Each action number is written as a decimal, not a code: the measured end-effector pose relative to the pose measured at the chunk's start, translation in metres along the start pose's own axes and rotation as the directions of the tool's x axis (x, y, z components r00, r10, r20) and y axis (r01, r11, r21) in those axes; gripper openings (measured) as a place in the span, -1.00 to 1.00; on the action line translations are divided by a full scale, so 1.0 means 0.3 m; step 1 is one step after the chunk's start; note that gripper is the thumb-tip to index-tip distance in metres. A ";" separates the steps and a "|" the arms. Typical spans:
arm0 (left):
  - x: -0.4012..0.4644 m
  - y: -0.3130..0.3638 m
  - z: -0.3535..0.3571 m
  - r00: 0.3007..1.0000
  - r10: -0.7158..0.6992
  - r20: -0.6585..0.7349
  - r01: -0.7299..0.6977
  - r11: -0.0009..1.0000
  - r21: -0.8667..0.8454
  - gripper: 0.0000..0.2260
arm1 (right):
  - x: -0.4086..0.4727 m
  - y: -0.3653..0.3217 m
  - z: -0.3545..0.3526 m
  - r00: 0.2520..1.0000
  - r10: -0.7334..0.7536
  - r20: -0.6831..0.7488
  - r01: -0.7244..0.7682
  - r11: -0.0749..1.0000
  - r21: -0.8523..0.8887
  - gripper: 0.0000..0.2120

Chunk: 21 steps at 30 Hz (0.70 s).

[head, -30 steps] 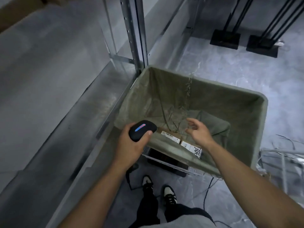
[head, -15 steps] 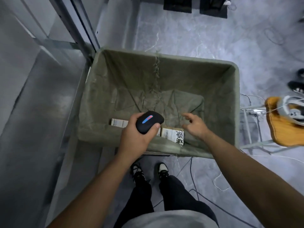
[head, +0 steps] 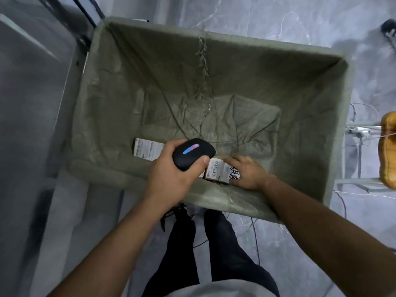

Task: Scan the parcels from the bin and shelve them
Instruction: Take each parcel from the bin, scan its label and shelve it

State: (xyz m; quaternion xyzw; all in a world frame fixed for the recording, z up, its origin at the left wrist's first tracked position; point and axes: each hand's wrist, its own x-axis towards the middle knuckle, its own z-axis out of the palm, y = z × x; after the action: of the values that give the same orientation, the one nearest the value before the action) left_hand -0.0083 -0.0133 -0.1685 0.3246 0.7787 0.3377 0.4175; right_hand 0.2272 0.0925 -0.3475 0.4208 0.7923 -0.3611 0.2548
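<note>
A large bin [head: 334, 133] lined with olive cloth fills the middle of the view. Two cardboard parcels with white labels lie at its bottom by the near wall: one [head: 147, 149] on the left, another [head: 218, 172] on the right. My left hand [head: 171, 179] grips a black handheld scanner [head: 192, 153] with a lit blue-and-red strip, held above the parcels. My right hand [head: 248, 172] is down in the bin, fingers laid over the right parcel's edge; whether it grips the parcel is unclear.
A grey metal shelf rack [head: 32, 103] stands along the left. A yellow stool seat [head: 389, 151] and cables lie on the floor at the right. My legs and shoes [head: 192, 232] stand just before the bin.
The view has tilted down and closer over the bin. My right hand has dropped from above the parcels onto the right parcel. The scanner hand has stayed over them.
</note>
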 end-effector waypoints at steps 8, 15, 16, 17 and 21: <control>0.003 -0.004 0.015 0.999 -0.038 -0.017 0.038 0.999 -0.026 -0.46 | 0.026 0.016 0.042 0.999 -0.035 -0.024 0.034 0.998 -0.051 0.02; -0.013 -0.025 0.019 0.998 -0.051 -0.033 0.049 0.997 -0.055 -0.53 | 0.039 0.006 0.042 0.994 -0.062 -0.091 0.054 0.994 -0.092 -0.05; -0.021 -0.025 0.019 0.998 -0.055 -0.037 0.053 0.997 -0.059 -0.53 | 0.035 0.002 0.036 0.993 -0.071 -0.099 0.062 0.994 -0.088 -0.06; -0.030 -0.022 0.018 0.998 -0.057 -0.039 0.055 0.996 -0.063 -0.52 | 0.028 -0.004 0.028 0.991 -0.073 -0.108 0.065 0.995 -0.076 -0.07; -0.066 -0.005 0.006 0.998 -0.037 -0.049 0.033 0.996 -0.081 -0.50 | -0.016 -0.022 -0.023 0.983 -0.014 -0.183 0.012 1.000 -0.012 -0.05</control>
State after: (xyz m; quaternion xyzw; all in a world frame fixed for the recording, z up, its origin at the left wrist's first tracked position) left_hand 0.0016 -0.0294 -0.1618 0.2854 0.7802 0.3694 0.4163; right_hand 0.2235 0.0931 -0.3373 0.4456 0.8170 -0.3181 0.1809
